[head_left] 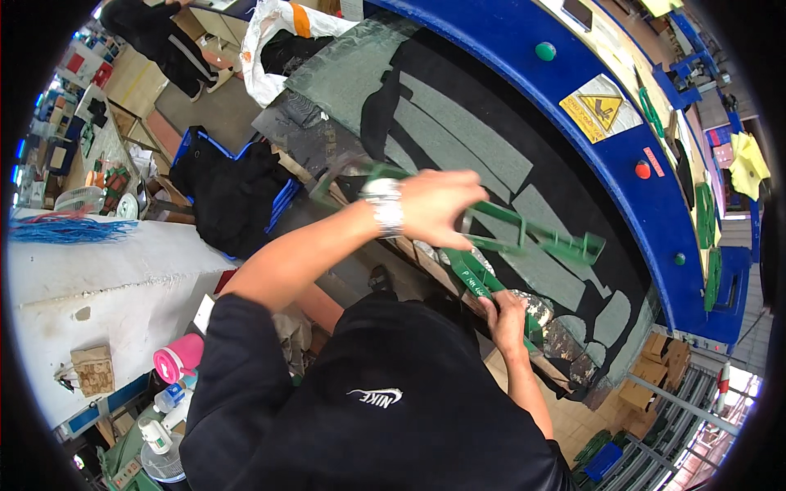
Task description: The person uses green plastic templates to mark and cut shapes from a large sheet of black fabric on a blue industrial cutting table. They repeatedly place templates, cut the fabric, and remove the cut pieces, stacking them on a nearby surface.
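Black shirt (393, 356), blurred green frame (501, 214) beyond, lengthwise rightward

Glossy green metal frame (584, 248), matt black cloth sheet (565, 147), smooth blue metal beam (509, 37)

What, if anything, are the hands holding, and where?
The left hand grips a blurred green frame near its middle; the right hand seems to hold a green strip partway along.

Blue beam (610, 159) blocks far side of tabletop (336, 74), but there's room over black fabric (565, 168) btwn beam & green frame (522, 233) in L hand (432, 209).
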Action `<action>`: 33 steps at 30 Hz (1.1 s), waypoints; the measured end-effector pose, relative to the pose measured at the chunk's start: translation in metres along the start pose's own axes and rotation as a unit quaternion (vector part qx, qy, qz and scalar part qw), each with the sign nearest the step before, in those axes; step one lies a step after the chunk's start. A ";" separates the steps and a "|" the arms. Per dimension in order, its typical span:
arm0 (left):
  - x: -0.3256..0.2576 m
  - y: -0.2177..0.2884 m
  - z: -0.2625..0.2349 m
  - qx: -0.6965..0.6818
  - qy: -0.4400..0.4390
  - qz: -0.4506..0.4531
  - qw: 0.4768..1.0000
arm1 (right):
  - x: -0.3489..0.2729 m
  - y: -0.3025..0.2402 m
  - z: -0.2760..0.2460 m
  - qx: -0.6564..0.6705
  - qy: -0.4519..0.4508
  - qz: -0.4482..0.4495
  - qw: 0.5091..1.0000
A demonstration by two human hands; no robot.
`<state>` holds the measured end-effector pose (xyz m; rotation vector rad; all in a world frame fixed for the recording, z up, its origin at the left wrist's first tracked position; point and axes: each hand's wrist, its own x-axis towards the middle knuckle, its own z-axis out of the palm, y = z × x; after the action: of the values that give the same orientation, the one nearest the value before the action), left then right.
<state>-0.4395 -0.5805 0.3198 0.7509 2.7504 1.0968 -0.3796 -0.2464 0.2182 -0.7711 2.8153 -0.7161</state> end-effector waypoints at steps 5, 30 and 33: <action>-0.108 -0.012 -0.029 -0.363 0.234 -0.150 0.889 | 0.028 -0.031 -0.052 0.169 0.011 0.047 0.984; -0.146 0.090 0.188 -0.466 0.750 -0.217 0.415 | 0.100 -0.181 0.051 0.345 -0.370 -0.257 0.824; -0.165 0.108 0.220 -0.432 0.784 -0.252 0.368 | 0.072 -0.187 0.069 0.342 -0.438 -0.281 0.782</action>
<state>-0.1947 -0.4537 0.2134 -2.0926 1.3037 3.3648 -0.3409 -0.4524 0.2467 -1.3246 1.3349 -1.0048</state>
